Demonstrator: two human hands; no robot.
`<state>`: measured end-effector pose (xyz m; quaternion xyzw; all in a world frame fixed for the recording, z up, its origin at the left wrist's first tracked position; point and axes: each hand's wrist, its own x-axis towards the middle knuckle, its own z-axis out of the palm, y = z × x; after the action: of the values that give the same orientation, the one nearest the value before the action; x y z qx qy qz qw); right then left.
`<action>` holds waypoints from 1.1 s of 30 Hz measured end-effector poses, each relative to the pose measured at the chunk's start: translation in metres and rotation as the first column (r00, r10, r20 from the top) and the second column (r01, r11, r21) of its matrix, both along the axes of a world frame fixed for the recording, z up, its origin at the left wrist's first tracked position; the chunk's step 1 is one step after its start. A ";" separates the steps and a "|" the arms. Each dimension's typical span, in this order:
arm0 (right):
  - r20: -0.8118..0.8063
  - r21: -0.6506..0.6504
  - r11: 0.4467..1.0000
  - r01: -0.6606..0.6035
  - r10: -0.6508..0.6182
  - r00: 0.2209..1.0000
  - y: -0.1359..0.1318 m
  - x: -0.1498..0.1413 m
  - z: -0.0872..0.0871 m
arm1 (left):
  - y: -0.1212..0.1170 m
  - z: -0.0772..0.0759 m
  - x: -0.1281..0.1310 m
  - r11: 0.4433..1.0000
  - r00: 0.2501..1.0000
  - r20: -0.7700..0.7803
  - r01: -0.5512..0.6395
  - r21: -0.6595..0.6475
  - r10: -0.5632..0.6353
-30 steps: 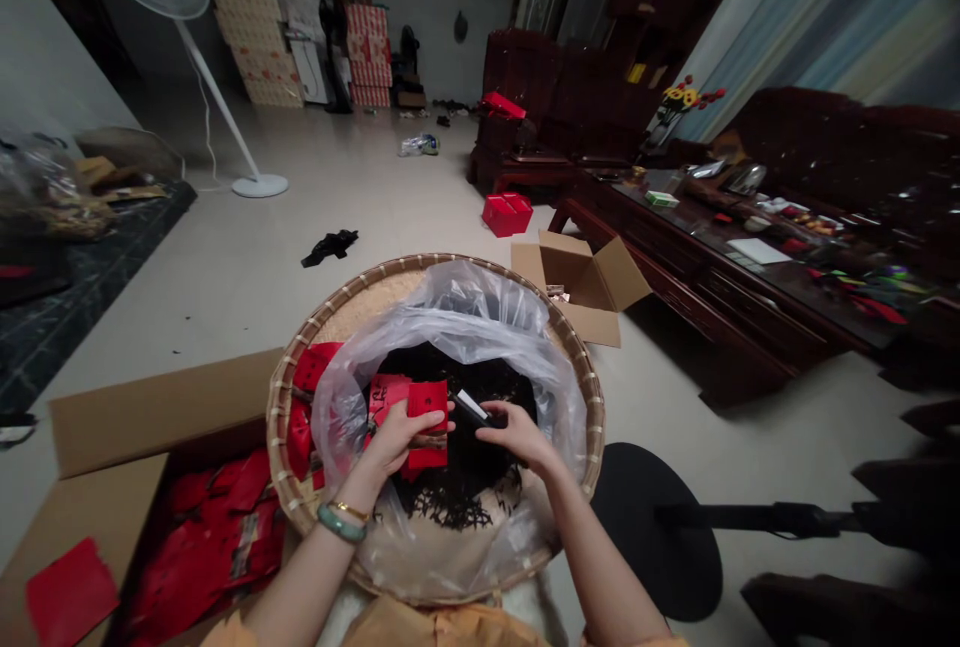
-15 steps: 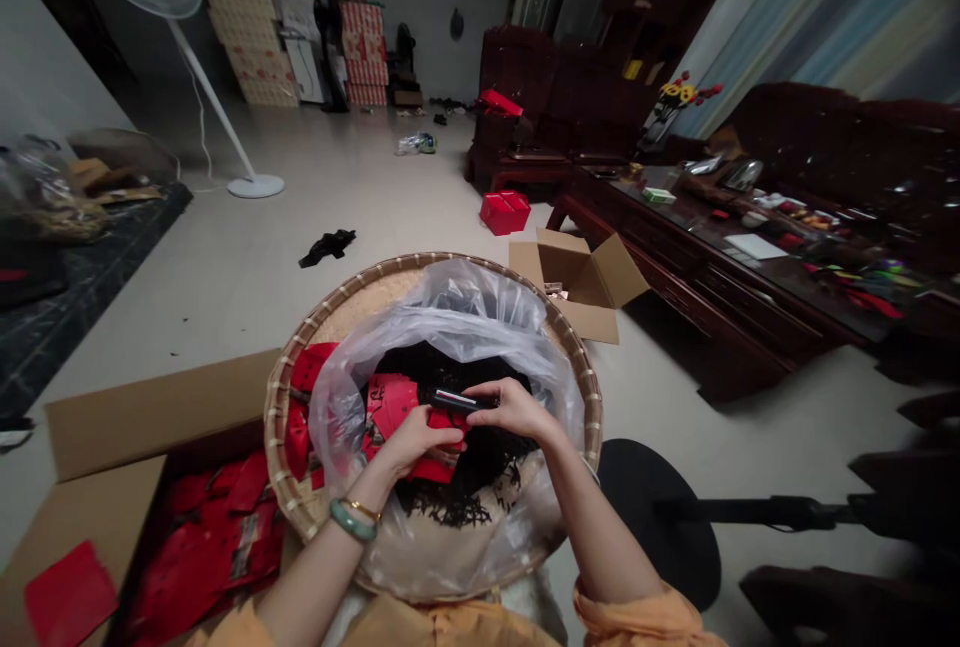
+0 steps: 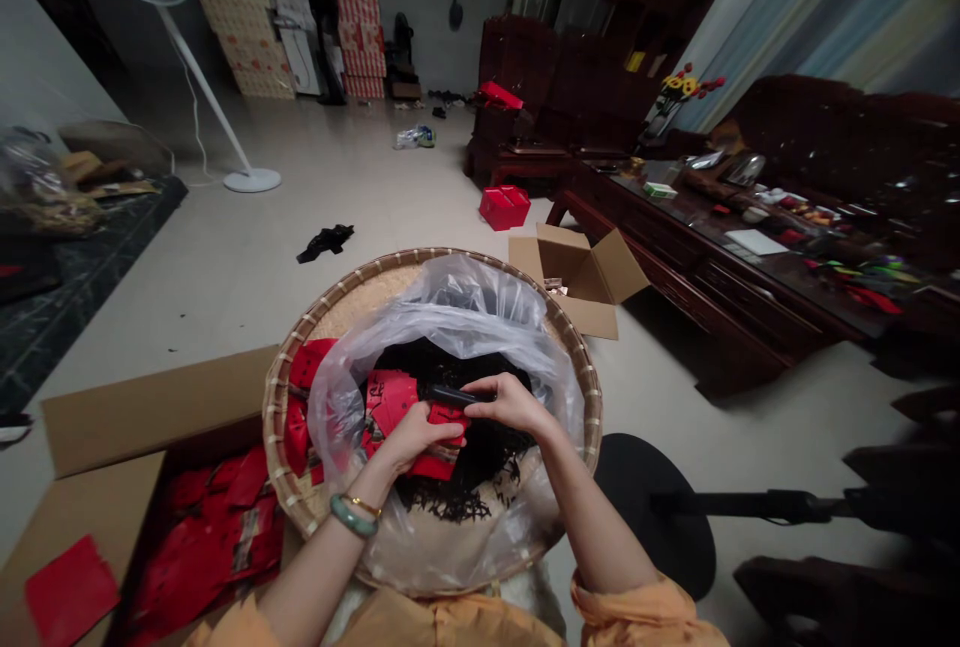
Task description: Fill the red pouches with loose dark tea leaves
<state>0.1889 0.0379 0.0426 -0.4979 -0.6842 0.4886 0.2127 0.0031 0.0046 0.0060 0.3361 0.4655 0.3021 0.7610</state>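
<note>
"Head view first. What does my left hand have?"

"From where I sit, my left hand (image 3: 412, 437) is pinching a red packet (image 3: 435, 467), thumb laid across its face. The fingers under it are mostly hidden from me."

"How does the packet look?"

"Flat and bright red, with small dark marks on the far part and a brownish printed band by the thumb. The near end is plain red. It tilts a little, and I can't read any lettering on it."

"And my right hand?"

"My right hand (image 3: 506, 402) has thumb and fingertips closed on a black stick (image 3: 452, 395), slim and dark, pointing left across the far edge of the packet. Whether the two touch, I can't tell."

"Where is the packet, exactly?"

"Above the middle of a clear plastic bag (image 3: 420, 327) spread open in a round woven basket (image 3: 276, 437). Loose black shreds (image 3: 495, 452) lie in the bag, beneath both hands. Just left of the packet is a pink-red sheet (image 3: 391, 397) with black brush-like marks."

"Anything around the basket?"

"More red packets (image 3: 298, 432) between bag and rim on the left. Near left, an open carton (image 3: 157, 412) full of red pieces; far right, a smaller open box (image 3: 592, 277) on the floor, beside the dark wooden counter (image 3: 697, 277)."
</note>
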 end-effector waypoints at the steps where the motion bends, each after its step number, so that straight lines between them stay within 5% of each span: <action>1: 0.005 0.008 1.000 0.002 -0.002 1.000 0.000 0.000 0.000 | 0.000 0.000 0.000 1.000 1.000 -0.002 -0.001 0.001 0.001; 11: 0.008 -0.008 1.000 0.024 -0.024 1.000 0.004 0.000 -0.004 | 0.017 0.011 -0.017 0.995 0.947 0.307 -0.100 0.013 0.091; 33: 0.009 0.026 0.999 0.035 -0.035 0.999 0.005 -0.008 -0.004 | 0.025 0.011 -0.017 0.992 0.968 0.234 -0.109 0.062 0.092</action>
<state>0.1805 0.0424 0.0385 -0.5093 -0.6827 0.4736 0.2243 -0.0135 0.0293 0.0168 0.3029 0.3789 0.3945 0.7804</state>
